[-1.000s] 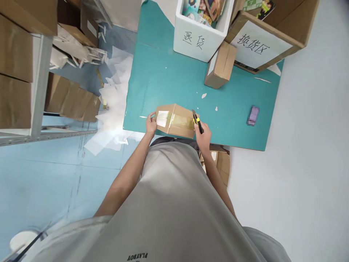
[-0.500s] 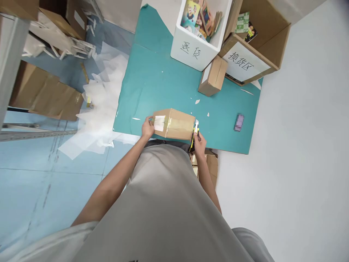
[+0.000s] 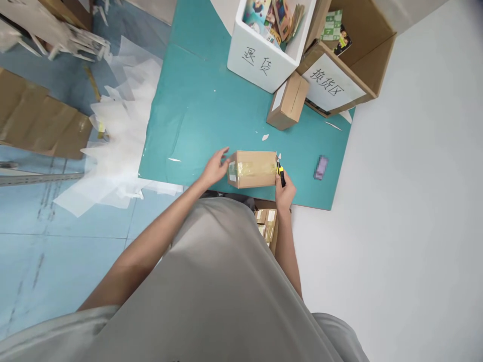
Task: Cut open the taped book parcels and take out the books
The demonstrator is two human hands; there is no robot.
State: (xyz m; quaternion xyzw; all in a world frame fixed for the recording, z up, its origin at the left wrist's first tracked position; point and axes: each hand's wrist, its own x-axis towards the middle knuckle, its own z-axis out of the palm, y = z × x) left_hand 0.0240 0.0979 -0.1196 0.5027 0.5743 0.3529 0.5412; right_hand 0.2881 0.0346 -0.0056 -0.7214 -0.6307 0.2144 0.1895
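A taped brown cardboard box [image 3: 256, 170] lies near the front edge of the teal-covered table [image 3: 196, 115], with a white label on its left end. My left hand [image 3: 216, 168] is beside that end, fingers spread, touching or just off the box; I cannot tell which. In my right hand [image 3: 285, 192] is a yellow-and-black utility knife [image 3: 280, 173], held upright against the box's right end. Its tip is beside the far right corner of the box.
At the back stand a white bin [image 3: 264, 63] of booklets, an open carton [image 3: 335, 83] with a paper sign, and a small closed box [image 3: 288, 101]. A blurred purple object [image 3: 321, 167] lies on the right. White sheets [image 3: 121, 125] cover the floor at left.
My left hand has loosened from the box's left end and opened. The box has turned slightly, and the knife has moved along its right end. The whole view has shifted a little.
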